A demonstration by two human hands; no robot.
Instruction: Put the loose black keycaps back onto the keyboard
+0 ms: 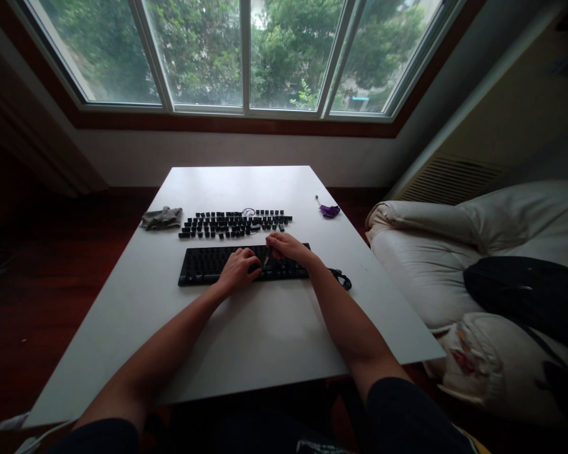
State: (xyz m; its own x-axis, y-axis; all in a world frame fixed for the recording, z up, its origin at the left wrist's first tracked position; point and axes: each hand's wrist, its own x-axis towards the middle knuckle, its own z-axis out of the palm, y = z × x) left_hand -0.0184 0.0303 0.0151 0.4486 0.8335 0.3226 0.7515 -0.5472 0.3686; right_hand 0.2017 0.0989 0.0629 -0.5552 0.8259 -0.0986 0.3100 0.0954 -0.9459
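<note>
A black keyboard [203, 265] lies across the white table, its keycaps off at least in part. My right hand [286, 246] is closed on a slim dark tool [267, 256], held tip down over the middle of the keyboard; its exact kind is too small to make out. Just left of it, my left hand [239, 270] rests on the keyboard with bent fingers, thumb apart, and nothing visible in it. Behind the keyboard, loose black keycaps [227, 222] stand in several rows, with a thin wire loop [248, 212] among them.
A grey cloth [162, 218] lies at the table's left edge. Towards the right edge are a purple cloth [330, 212] and a thin stick-like item [317, 200]. A coiled black cable [341, 279] sits right of the keyboard. A pale sofa [407, 258] stands beside the white table [274, 334].
</note>
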